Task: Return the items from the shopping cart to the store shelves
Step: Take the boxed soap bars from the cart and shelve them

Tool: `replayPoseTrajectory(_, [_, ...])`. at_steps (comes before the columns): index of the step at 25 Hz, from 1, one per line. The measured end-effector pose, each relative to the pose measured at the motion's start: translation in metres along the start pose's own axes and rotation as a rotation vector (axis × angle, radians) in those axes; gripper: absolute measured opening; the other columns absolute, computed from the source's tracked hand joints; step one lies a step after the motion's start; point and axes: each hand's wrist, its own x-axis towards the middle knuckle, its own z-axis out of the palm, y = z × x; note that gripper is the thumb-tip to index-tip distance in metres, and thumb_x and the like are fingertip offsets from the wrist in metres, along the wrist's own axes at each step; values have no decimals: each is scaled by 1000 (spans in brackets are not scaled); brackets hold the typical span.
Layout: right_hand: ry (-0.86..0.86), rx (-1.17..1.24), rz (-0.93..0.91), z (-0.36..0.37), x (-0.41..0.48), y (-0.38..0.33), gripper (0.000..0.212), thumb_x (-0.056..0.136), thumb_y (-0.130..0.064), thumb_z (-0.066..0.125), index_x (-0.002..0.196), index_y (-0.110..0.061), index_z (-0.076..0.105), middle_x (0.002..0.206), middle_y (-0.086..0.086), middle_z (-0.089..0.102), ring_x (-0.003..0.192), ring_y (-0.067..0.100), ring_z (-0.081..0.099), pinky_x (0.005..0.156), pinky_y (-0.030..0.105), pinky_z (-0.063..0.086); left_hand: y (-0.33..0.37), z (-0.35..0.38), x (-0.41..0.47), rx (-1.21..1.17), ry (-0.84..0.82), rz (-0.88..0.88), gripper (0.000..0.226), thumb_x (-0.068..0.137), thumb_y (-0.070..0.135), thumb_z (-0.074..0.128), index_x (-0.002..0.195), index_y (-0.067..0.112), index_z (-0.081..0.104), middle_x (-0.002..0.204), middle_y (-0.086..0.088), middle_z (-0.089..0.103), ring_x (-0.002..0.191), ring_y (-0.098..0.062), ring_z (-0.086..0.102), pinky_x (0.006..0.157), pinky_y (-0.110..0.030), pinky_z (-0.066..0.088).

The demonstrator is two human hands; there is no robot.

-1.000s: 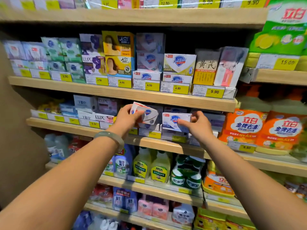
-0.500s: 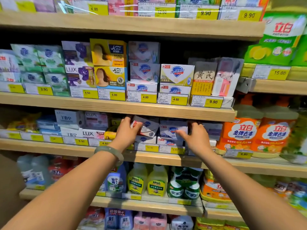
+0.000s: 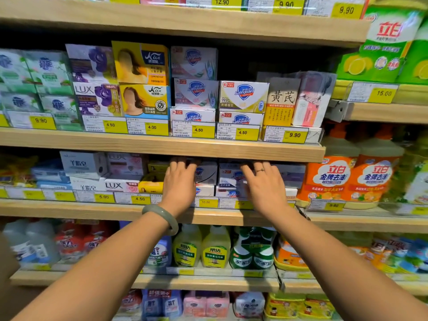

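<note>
Under the shelf board (image 3: 162, 147), left hand (image 3: 179, 184) and right hand (image 3: 264, 188) press flat-fingered (gripping nothing visible) against soap boxes (image 3: 228, 179) just beyond.

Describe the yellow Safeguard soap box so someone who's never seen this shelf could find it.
Start at the wooden shelf above the two hands. On it, left of the tall box with Chinese characters, Safeguard boxes are stacked. The yellow Safeguard soap box tops the right-hand stack; its front is yellow and white, while the neighbouring stack's are pinkish.

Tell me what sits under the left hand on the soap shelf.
White soap boxes with a blue shield logo, stacked behind a price tag. The left hand covers most of them, so whether its fingers grip one is hidden.
</note>
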Motion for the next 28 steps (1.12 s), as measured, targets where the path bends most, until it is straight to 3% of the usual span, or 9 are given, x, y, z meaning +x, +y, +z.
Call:
replayPoseTrajectory(4, [20, 16, -112, 8, -4, -8, 60, 57, -18, 82, 113, -12, 61, 95, 8, 66, 82, 28, 59, 64, 33, 49, -2, 0, 0, 108, 15, 129, 51, 85, 4, 55, 133, 19, 45, 122, -5, 57, 115, -27, 48, 96, -36, 34])
replayPoseTrajectory(12, [-56, 31, -46, 9, -3, -18, 60, 53, -19, 82, 109, -10, 63, 92, 8, 66, 82, 29, 59, 65, 35, 50, -8, 2, 1, 43, -40, 140, 56, 84, 2, 57, 136, 16, 41, 125, -7, 55, 115, -28, 50, 97, -36, 39])
replayPoseTrajectory(16, [-108, 80, -34, 4, -4, -21, 58, 66, -26, 76, 119, -7, 59, 105, 12, 64, 94, 33, 57, 77, 41, 49, -4, 7, 2, 66, -28, 153, 53, 86, 2, 53, 136, 17, 42, 125, -6, 54, 115, -27, 49, 96, -35, 37])
replayPoseTrajectory(21, [-153, 117, -63, -1, -7, -18, 59, 84, -28, 60, 136, -8, 43, 129, 13, 53, 117, 33, 45, 98, 41, 39, -5, 9, 1, 75, -19, 166, 45, 89, 9, 52, 132, 19, 44, 123, -6, 54, 114, -28, 47, 95, -36, 35])
replayPoseTrajectory(26, [-107, 66, -31, -3, -21, -14, 66, 76, -26, 67, 136, -7, 47, 134, 14, 55, 124, 34, 49, 113, 47, 29, -1, 9, -10, 97, -5, 221, 63, 87, 23, 56, 144, 22, 26, 137, -9, 41, 127, -32, 32, 105, -48, 26])
replayPoseTrajectory(28, [-141, 83, -30, -5, -40, -6, 68, 71, -24, 71, 133, -9, 51, 137, 14, 54, 124, 32, 51, 111, 45, 32, 9, 15, -18, 36, 83, 362, 75, 80, 24, 63, 145, 22, 25, 134, -12, 43, 119, -29, 32, 101, -50, 33])
